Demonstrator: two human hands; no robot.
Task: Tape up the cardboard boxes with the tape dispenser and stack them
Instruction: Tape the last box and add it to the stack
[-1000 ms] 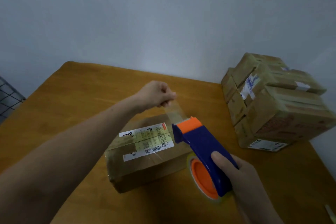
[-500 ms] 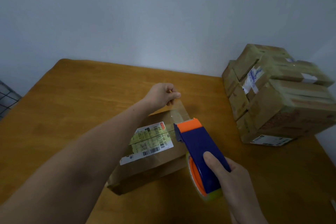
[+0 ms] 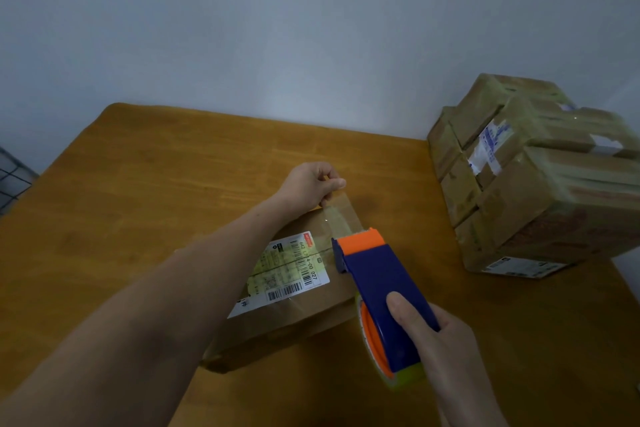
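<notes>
Head view, glossy clear tape [image 3: 341, 215], plastic dispenser [image 3: 375, 282], boxy cardboard [image 3: 298, 308]

Dim, flat light is washing the scene, turning the wall [image 3: 311, 28] grey. Only faint, soft shadows are lying on the tabletop [image 3: 138, 184]. The tape [image 3: 341, 215] is catching a small glint. The wide lens is bowing the edges.
</notes>
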